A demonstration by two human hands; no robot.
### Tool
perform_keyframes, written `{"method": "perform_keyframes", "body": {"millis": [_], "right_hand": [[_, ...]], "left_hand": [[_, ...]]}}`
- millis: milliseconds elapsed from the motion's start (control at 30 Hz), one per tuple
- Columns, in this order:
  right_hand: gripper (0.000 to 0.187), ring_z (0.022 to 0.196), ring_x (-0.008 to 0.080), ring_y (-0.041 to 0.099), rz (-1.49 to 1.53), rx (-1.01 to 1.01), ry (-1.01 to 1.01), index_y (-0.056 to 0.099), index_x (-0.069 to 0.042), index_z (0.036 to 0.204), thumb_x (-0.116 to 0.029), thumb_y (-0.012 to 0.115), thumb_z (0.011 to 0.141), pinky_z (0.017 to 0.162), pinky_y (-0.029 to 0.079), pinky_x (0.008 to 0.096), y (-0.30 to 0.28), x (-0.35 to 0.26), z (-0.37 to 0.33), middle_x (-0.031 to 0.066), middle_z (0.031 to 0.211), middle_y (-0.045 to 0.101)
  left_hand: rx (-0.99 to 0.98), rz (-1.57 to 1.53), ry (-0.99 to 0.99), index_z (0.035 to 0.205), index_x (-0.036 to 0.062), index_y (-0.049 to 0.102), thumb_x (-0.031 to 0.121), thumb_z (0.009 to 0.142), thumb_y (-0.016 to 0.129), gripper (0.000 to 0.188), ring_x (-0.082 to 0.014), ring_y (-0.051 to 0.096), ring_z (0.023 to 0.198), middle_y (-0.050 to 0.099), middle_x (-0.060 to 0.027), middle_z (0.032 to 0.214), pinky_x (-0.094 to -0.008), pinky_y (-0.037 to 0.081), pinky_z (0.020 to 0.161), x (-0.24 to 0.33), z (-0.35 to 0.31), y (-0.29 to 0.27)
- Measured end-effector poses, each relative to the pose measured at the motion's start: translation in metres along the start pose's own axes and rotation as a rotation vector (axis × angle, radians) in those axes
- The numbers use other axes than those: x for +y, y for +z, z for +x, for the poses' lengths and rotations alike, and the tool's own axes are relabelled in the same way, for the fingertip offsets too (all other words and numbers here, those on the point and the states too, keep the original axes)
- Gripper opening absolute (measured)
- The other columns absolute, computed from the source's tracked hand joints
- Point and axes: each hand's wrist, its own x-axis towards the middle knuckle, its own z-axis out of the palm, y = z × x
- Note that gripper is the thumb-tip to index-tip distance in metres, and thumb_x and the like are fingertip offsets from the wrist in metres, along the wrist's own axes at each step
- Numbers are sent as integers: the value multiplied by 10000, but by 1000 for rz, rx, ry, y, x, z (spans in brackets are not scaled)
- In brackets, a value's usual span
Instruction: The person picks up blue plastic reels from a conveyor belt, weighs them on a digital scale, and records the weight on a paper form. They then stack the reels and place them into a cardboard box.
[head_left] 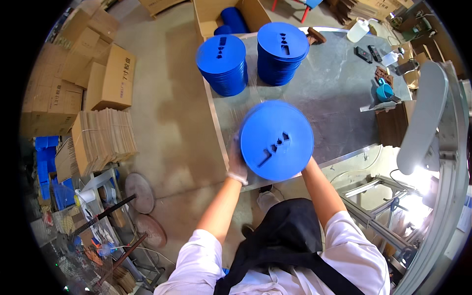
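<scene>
Between my two hands is a stack of blue plastic discs (280, 120), its round top showing cut-out slots near the centre. My left hand (236, 164), in a pale glove, clasps the stack's left side and is slightly blurred. My right hand (309, 167) supports the lower right side, its fingers mostly hidden beneath the discs. Beyond them, two taller stacks of similar discs stand side by side on the metal table: a left stack (222, 59) and a right stack (281, 49).
The metal table (339, 108) carries a white bottle (358, 30), black handheld devices (363, 54) and a teal cup (384, 90) at the right. An open carton (206, 17) holding blue rolls sits behind it. Cardboard boxes (112, 78) line the left; a metal frame (378, 221) stands right.
</scene>
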Motion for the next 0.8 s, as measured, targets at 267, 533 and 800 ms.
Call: {"method": "perform_keyframes", "body": {"millis": [267, 533, 800], "right_hand": [[490, 1118, 240, 541, 32, 124, -147, 461, -55, 1304, -388, 451, 944, 919, 461, 393, -21, -23, 151, 106, 1226, 566], [466, 1097, 236, 553, 34, 456, -345, 475, -54, 1287, -364, 464, 940, 904, 470, 381, -20, 11, 154, 98, 1201, 581], [378, 794, 169, 495, -658, 876, 393, 579, -136, 997, -480, 442, 921, 687, 430, 305, 83, 231, 24, 27, 835, 492]], "left_hand": [[-67, -338, -266, 1349, 67, 403, 448, 961, 390, 544, -262, 469, 1188, 464, -119, 1336, -355, 363, 1022, 33, 157, 14], [-60, 422, -75, 1382, 30, 351, 415, 980, 317, 558, -225, 434, 1233, 451, -123, 1355, -321, 339, 1027, 43, 184, -75], [-307, 1139, -336, 1242, 130, 539, 330, 928, 518, 372, -263, 554, 1124, 600, -156, 1173, -341, 402, 977, 250, 36, -254]]}}
